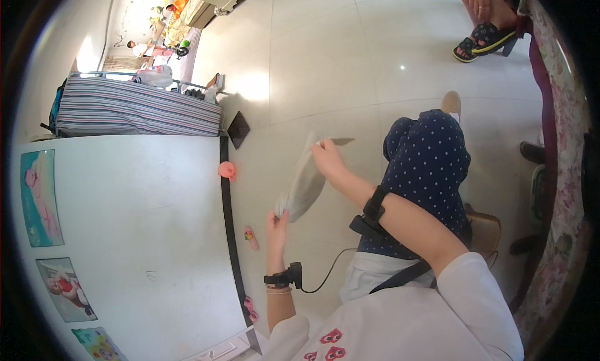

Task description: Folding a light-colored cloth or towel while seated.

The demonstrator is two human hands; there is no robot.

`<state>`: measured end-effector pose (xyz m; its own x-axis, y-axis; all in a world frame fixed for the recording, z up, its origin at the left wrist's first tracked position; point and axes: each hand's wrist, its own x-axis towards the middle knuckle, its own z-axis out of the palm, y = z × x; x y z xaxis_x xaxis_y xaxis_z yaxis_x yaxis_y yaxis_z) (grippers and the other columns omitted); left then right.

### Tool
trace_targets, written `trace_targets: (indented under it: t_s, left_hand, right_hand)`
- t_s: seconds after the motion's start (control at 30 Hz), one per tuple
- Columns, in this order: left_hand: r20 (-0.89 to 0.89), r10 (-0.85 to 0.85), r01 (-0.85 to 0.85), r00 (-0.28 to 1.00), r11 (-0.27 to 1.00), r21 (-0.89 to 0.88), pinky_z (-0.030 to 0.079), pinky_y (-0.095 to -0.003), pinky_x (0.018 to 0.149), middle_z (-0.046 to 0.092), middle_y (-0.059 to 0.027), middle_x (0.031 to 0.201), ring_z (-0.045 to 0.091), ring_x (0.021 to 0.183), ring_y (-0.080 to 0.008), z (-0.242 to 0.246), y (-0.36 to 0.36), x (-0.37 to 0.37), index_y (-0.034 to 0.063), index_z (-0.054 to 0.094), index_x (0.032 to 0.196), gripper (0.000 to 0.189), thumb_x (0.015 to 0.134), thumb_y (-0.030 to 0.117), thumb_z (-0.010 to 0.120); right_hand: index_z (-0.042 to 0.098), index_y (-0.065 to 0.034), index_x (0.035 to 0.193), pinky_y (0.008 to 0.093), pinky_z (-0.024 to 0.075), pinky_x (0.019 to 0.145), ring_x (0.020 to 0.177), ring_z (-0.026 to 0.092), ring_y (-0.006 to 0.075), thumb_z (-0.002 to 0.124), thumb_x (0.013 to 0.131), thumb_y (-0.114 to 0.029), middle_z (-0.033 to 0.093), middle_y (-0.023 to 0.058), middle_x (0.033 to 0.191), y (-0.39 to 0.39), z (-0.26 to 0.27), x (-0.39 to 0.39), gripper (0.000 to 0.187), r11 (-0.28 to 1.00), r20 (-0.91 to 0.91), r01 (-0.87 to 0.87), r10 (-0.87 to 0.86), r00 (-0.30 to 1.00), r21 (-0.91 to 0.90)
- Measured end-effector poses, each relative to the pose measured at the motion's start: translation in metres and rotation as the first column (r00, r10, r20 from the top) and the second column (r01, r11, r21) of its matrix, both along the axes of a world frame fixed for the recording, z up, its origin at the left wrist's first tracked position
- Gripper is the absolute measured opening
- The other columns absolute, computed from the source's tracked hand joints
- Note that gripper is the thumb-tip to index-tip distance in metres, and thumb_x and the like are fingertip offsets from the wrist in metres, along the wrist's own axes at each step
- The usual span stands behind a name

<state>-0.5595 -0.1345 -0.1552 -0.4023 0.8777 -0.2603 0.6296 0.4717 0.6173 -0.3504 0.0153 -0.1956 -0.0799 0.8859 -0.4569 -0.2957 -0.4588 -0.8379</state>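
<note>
A pale, whitish piece of cloth (303,187) hangs stretched between my two hands above the tiled floor. At its lower end, my left hand (278,222) pinches one edge between thumb and fingers. My right hand (326,158) grips the upper end. The cloth is slightly blurred, so I cannot tell what kind of item it is. Each arm has a black strap with a small device, and a dark cable runs from the left device (295,275). My legs, in navy dotted trousers (424,169), extend to the right of the cloth.
A white wall panel (154,239) with pictures stands at left, beside a striped cloth cover (140,105). A pink round object (227,171) and a pink slipper (251,237) lie near its base. A floral tablecloth (555,211) hangs at right. Another person's sandalled feet (483,40) are at upper right.
</note>
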Motion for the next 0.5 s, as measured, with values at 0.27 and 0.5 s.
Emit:
trace_targets:
  t_s: [0.27, 0.5]
  left_hand:
    - [0.840, 0.133, -0.362, 0.527, 0.929, 0.079, 0.038, -0.0404, 0.103, 0.057, -0.0118, 0.125, 0.052, 0.119, -0.0233, 0.002, -0.011, -0.024, -0.0007, 0.053, 0.118, 0.036, 0.095, 0.027, 0.055]
    - [0.736, 0.125, -0.102, 0.666, 0.992, -0.076, 0.037, -0.0394, 0.104, 0.052, -0.0123, 0.134, 0.051, 0.121, -0.0248, -0.027, -0.061, -0.041, 0.0000, 0.047, 0.130, 0.048, 0.097, 0.035, 0.048]
  right_hand:
    - [0.050, -0.0017, 0.098, 0.0344, 0.0441, 0.075, 0.080, 0.053, 0.0186, 0.053, 0.090, -0.024, 0.058, 0.0098, 0.086, -0.010, 0.016, -0.009, 0.024, 0.996, -0.163, 0.010, 0.005, 0.987, 0.090]
    - [0.051, -0.0033, 0.109, 0.0310, 0.0460, 0.073, 0.082, 0.055, 0.0160, 0.065, 0.083, -0.016, 0.060, 0.0082, 0.091, -0.013, 0.019, -0.018, 0.032, 0.977, -0.353, -0.011, 0.088, 0.931, 0.215]
